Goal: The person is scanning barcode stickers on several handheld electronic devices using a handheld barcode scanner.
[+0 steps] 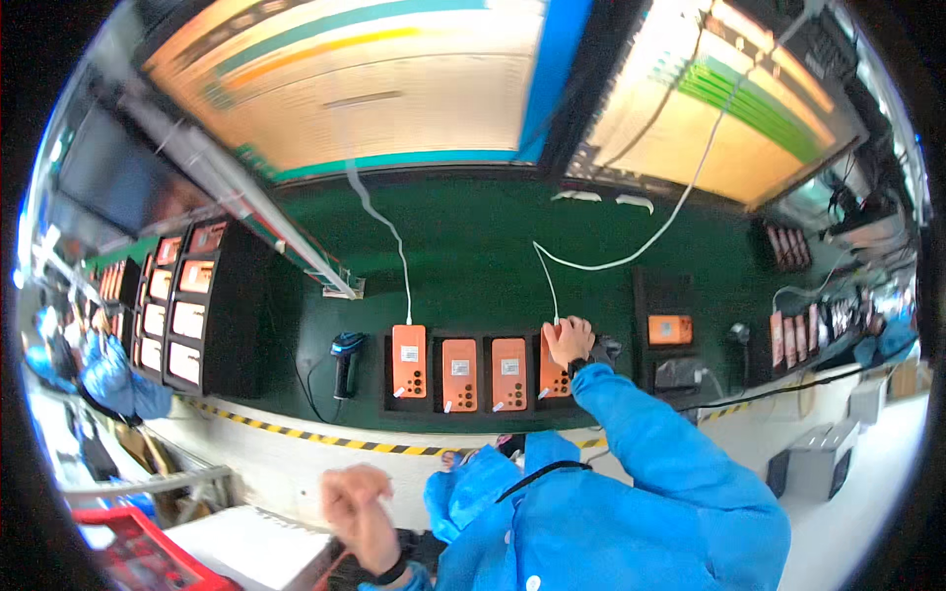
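Four orange smartphones lie back up in a black tray (485, 405) at the bench's front edge. My right hand (569, 342) is closed over the upper end of the rightmost phone (554, 381), where a white cable (551, 286) comes in; its fingers hide the plug. The leftmost phone (409, 361) sits higher in its slot, with another white cable (403, 266) at its top end. Between them lie the second phone (459, 374) and the third phone (508, 374). My left hand (357, 507) hangs below the bench edge, smeared by motion, so its grip is unclear.
A black handheld scanner (345, 364) lies left of the tray. Farther left stand black racks (222, 305) of orange phones. To the right lie another orange phone (670, 329) and a rack of phones (803, 335). Two lit screens (384, 98) stand behind the green bench (473, 236).
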Demonstrator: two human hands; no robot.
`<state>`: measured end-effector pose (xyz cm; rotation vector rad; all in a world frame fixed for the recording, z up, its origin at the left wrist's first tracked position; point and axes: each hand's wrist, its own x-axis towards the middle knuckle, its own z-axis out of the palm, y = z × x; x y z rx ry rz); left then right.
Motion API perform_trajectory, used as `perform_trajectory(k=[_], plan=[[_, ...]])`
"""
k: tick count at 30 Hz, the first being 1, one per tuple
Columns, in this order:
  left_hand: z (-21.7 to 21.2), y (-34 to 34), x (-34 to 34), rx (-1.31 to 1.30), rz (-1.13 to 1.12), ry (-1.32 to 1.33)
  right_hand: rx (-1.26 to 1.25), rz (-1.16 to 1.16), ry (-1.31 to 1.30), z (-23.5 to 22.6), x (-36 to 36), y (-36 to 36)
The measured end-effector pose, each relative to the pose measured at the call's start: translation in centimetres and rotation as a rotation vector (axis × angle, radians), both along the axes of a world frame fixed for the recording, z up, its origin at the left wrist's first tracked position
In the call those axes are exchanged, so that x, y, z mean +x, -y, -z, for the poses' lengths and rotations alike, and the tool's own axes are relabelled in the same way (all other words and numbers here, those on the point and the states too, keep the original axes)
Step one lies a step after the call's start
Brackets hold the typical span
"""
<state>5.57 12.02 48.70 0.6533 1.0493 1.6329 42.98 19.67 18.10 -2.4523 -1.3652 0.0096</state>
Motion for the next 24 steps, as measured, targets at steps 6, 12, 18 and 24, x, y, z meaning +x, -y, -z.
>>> perform_trajectory(k=[6,12,18,24], plan=[[10.8,-0.2,4.3,-0.256,0.213,-0.464,0.136,-0.091,-0.1,-1.5,0.7,-2.1],[14.7,-1.9,6.0,-0.35,0.438,-0.468,0.113,-0.07,-0.109,-0.8,-1.1,1.0],[13.0,-5.4,6.5,-0.275,0.53,-0.555,0.345,-0.04,-0.112,-4.8,0.6,1.5],[14.8,-3.9,3.4,-0.301,0.555,-0.524,0.507,0.388,-0.133,-2.6,2.8,9.8]])
